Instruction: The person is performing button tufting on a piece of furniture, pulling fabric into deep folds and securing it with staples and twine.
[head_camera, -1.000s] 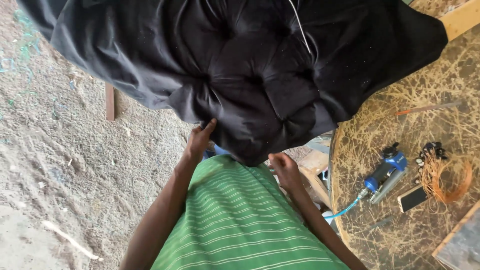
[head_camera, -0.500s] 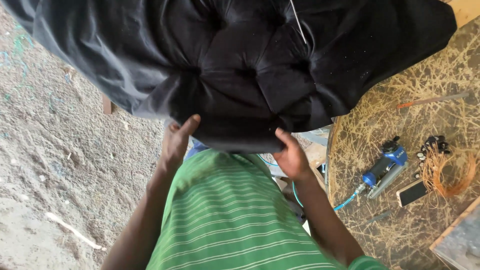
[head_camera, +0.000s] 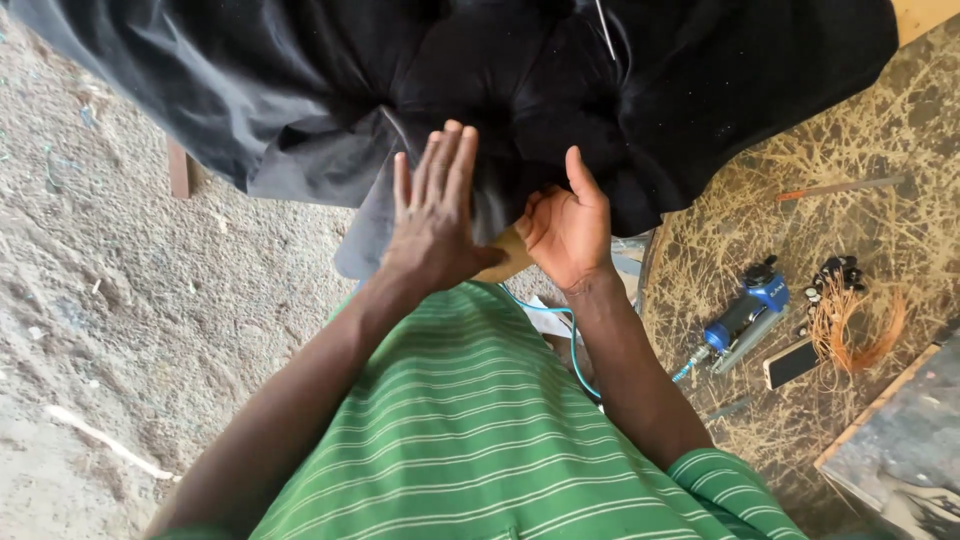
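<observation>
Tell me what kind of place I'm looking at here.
Probably an open-air upholstery workshop: black tufted fabric under both hands, a blue air tool with hose on a straw-strewn round table, and bare sandy ground.

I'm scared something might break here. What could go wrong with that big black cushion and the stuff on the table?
The black tufted cushion overhangs the table edge, with the left hand flat on it and the right hand cupped beneath, so it might slip down. The turquoise hose runs by the right arm and could snag, tugging the blue air tool near the phone.
</observation>
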